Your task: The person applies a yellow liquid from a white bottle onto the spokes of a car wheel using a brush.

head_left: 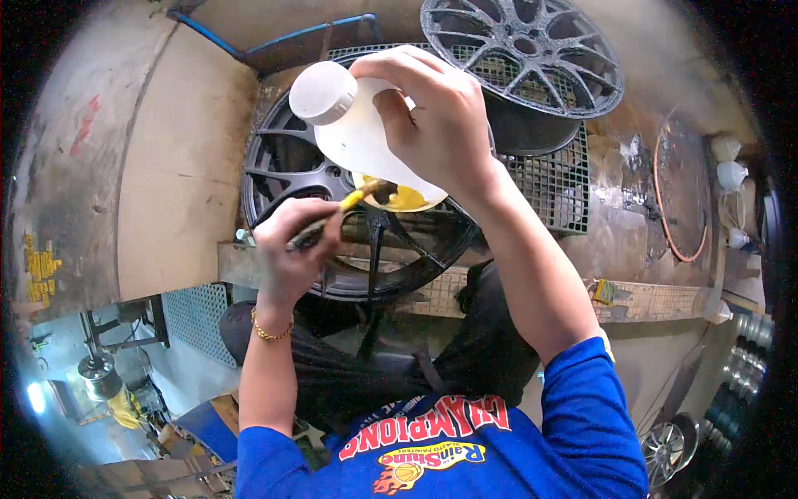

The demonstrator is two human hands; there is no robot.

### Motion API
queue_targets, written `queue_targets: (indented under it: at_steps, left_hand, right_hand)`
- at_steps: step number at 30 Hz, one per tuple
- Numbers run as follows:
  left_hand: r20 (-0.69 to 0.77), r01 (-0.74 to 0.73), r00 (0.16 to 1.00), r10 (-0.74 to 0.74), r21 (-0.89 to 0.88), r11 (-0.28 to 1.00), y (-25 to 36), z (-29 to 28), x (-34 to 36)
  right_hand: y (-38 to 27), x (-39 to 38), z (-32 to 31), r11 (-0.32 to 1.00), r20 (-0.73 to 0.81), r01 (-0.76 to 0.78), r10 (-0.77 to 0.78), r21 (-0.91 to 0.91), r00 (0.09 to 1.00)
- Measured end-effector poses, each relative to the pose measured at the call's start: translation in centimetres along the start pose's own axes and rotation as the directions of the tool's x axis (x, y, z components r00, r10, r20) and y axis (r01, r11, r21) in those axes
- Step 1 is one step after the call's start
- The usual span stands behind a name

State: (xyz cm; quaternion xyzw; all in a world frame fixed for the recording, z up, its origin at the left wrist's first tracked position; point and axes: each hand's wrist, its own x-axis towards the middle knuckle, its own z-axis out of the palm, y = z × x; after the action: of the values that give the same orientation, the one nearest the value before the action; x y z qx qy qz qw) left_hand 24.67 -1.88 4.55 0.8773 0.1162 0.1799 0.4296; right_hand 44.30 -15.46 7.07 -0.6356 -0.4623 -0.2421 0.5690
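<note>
white plastic makes up the capped bottle (356,143), held up over the near side of a dark spoked wheel (376,249). its long axis slants: the round cap (324,93) points toward the upper left, the cut-open end toward the lower right, where a yellow patch (409,198) shows inside. the right hand (442,116) grasps the bottle from above, fingers bent round its side near the cap. the left hand (295,237) is closed on a slim brush (356,198) with a yellow band; its long axis rises to the right, the tip at the bottle's opening. whether the bristles touch the yellow, i cannot tell. a gold bracelet (272,328) rings the left wrist. beyond, a second wheel (525,46) lies face up above a black grid (544,187).
</note>
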Motion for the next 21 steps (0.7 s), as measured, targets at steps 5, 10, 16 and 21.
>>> queue_targets:
  at_steps: [5, 10, 16, 21]
  left_hand:
    - [-0.248, 0.027, 0.968, -0.027, -0.003, 1.000, 1.4, -1.0, -2.6]
    - [-0.150, 0.242, 0.956, -0.251, -0.078, 0.967, 1.5, 0.3, -6.5]
    - [0.028, 0.292, 0.956, -0.292, -0.032, 0.956, -1.3, 5.6, -9.2]
    - [0.212, 0.046, 0.975, -0.061, 0.074, 0.996, -2.0, 4.1, -8.2]
  right_hand:
    - [0.2, -0.1, -0.3, 1.000, 0.003, -0.011, 0.011, -0.026, 1.000]
    - [0.4, 0.3, -0.8, 0.998, -0.026, -0.005, 0.003, -0.063, 1.000]
    - [0.5, 0.4, -0.8, 0.996, -0.020, 0.017, -0.018, -0.088, 1.000]
    - [0.6, 0.3, -1.1, 0.996, -0.017, 0.023, -0.024, -0.090, 1.000]
